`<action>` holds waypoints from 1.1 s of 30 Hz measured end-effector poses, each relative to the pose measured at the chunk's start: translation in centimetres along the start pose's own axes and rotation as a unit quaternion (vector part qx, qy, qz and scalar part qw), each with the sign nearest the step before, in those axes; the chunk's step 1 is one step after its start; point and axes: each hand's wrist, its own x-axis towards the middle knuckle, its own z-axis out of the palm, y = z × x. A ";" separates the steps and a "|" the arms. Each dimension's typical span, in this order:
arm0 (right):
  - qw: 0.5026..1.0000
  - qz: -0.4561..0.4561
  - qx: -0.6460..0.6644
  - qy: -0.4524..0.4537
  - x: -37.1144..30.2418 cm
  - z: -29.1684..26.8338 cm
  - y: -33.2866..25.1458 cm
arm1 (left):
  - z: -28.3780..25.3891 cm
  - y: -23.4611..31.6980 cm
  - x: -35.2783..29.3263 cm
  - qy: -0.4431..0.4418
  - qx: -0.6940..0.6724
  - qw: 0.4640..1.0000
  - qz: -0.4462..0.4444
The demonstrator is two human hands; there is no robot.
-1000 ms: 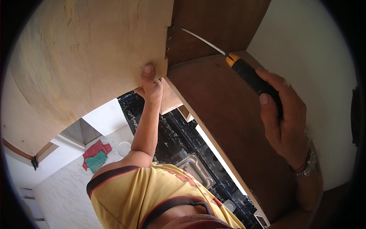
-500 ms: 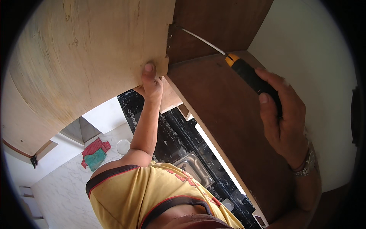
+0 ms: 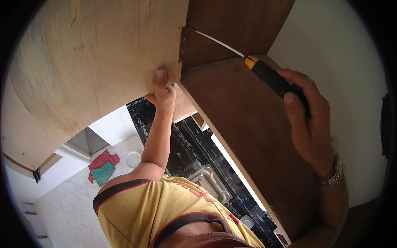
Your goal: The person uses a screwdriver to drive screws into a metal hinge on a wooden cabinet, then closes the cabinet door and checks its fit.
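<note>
My right hand (image 3: 310,120) is wrapped round the black and yellow handle of a screwdriver (image 3: 271,76). Its long metal shaft slants up to the left, and the tip meets the edge of a pale wooden panel (image 3: 91,53) beside a brown cabinet. Several small screw-like spots or holes run down that edge; the exact point of contact is too small to make out. Lower on the same panel, my left hand (image 3: 162,89) grips the bottom corner. The thumb lies on the panel's face, while the other fingers are hidden behind it.
The brown cabinet interior (image 3: 244,124) opens on the right, next to a white wall (image 3: 343,82). Below are a black marbled countertop (image 3: 182,140) and a steel sink (image 3: 213,184). Red and green cloths (image 3: 103,171) lie on the pale floor (image 3: 74,202).
My right hand's grip has shifted slightly on the handle, and its wrist has turned a little. The screwdriver's tip stays at the panel's edge. My left hand looks almost unmoved.
</note>
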 end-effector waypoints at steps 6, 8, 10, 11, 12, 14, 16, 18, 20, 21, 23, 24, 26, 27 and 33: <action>0.999 0.029 0.019 -0.006 0.0 0.0 0.0 | 0.2 0.2 0.0 0.000 0.000 1.000 -0.006; 0.998 0.042 0.046 -0.004 0.1 0.0 0.3 | 0.0 -0.2 0.1 -0.002 0.004 1.000 0.005; 0.996 0.056 0.073 -0.001 0.2 0.0 0.2 | -0.3 -0.4 0.1 -0.005 0.008 1.000 0.014; 0.990 0.102 0.099 -0.006 0.4 -0.1 0.0 | -0.5 -0.4 0.0 -0.006 0.006 1.000 0.008; 0.981 0.149 0.125 -0.010 0.4 -0.2 -0.2 | -0.6 -0.4 0.0 -0.008 0.004 1.000 0.001; 0.979 0.153 0.134 -0.016 0.5 -0.4 -0.2 | -0.5 -0.3 -0.1 -0.007 0.001 1.000 -0.003; 0.977 0.157 0.142 -0.021 0.4 -0.2 -0.2 | -0.6 -0.4 -0.1 -0.007 -0.002 1.000 -0.007; 0.991 0.081 0.105 -0.005 0.3 0.4 -0.6 | -0.6 -0.6 -0.1 0.005 -0.022 1.000 -0.011; 0.996 0.055 0.071 0.003 0.2 0.6 -0.8 | -0.4 -0.4 -0.1 -0.006 -0.034 0.999 -0.012; 0.997 0.055 0.050 0.004 0.2 0.6 -0.9 | -0.3 -0.3 -0.1 -0.016 -0.045 0.999 -0.013; 1.000 0.007 0.006 0.020 0.3 0.7 -1.0 | -0.2 -0.4 0.0 -0.017 -0.053 0.998 -0.007; 0.999 -0.017 -0.016 0.028 0.6 0.8 -1.0 | -0.1 -0.5 0.1 -0.016 -0.061 0.998 0.001; 0.991 -0.094 -0.079 0.059 1.1 0.9 -0.9 | -0.6 -0.4 0.4 -0.032 -0.043 0.999 -0.004; 0.985 -0.119 -0.100 0.070 1.2 0.8 -0.9 | -0.7 -0.2 0.5 -0.045 -0.024 0.999 -0.006; 0.955 -0.198 -0.210 0.072 1.7 -0.1 -1.8 | -0.2 1.5 0.8 -0.113 -0.024 0.993 -0.020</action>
